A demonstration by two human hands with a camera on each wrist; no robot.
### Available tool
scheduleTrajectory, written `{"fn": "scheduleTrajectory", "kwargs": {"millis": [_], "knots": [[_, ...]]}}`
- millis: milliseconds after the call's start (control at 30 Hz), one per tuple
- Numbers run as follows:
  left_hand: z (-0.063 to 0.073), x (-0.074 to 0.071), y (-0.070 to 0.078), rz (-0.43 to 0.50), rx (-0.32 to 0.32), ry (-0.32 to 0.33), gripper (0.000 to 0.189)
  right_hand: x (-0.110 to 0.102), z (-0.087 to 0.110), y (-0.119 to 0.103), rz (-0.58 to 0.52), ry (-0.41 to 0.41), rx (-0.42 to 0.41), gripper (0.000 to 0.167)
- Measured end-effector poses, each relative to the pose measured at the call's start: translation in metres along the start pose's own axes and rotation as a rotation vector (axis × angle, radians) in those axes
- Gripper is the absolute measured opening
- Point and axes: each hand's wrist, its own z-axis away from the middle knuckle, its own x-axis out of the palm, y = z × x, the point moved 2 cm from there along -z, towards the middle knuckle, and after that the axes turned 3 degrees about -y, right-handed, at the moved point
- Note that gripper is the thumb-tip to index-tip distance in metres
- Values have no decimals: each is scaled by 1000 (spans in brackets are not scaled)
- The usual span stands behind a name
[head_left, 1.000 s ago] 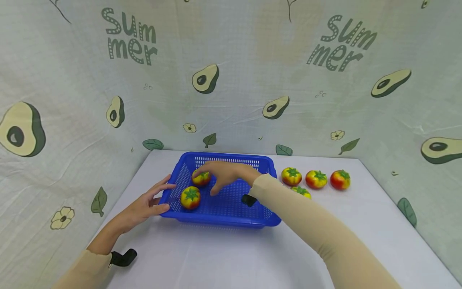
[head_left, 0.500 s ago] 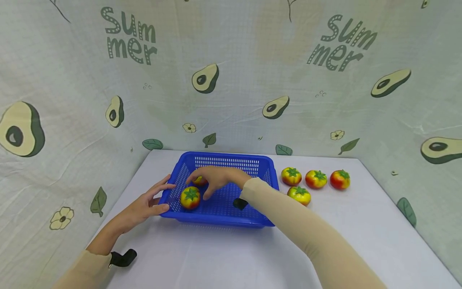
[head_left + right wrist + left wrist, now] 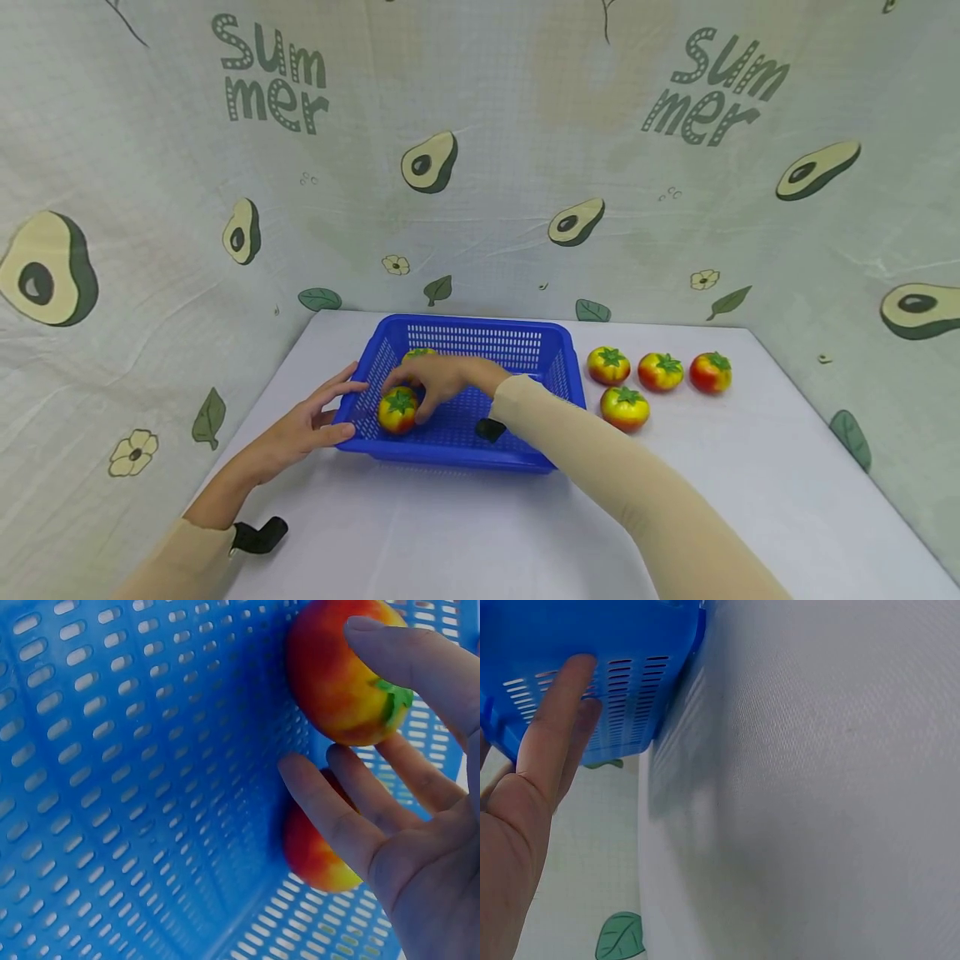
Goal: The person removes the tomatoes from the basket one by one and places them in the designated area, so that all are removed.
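In the head view, my right hand (image 3: 438, 381) reaches down into the blue plastic basket (image 3: 465, 457), thumb on one side of the near tomato (image 3: 397, 412) and fingers on the other. The right wrist view has the thumb lying over this red-yellow tomato (image 3: 341, 675), the index finger behind it and the other fingers extended. A second tomato (image 3: 319, 851) sits beyond those fingers, mostly hidden by the hand in the head view. My left hand (image 3: 300, 429) rests at the basket's left side with fingers spread, straight fingers (image 3: 555, 720) against its outer wall.
Several more tomatoes lie on the white table (image 3: 720, 467) right of the basket, the closest being a yellow-red tomato (image 3: 625, 408). Behind the table hangs a pale cloth (image 3: 495, 167) printed with avocados, and it also rises along both sides.
My right hand has moved left and toward me inside the basket, from over the far tomato to around the near one. The left hand stays at the basket's side.
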Motion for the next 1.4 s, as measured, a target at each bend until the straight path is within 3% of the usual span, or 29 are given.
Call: {"fn": "scheduleTrajectory", "kwargs": {"millis": [400, 600, 933, 1400], "knots": [[0, 1, 3, 3, -7, 5, 61, 6, -3, -5, 84, 12, 0, 55], [1, 2, 3, 2, -3, 4, 61, 2, 5, -6, 81, -8, 16, 56], [0, 2, 1, -9, 0, 8, 62, -17, 35, 0, 113, 22, 42, 54], [0, 2, 2, -5, -3, 8, 63, -50, 98, -14, 136, 98, 72, 59]]}}
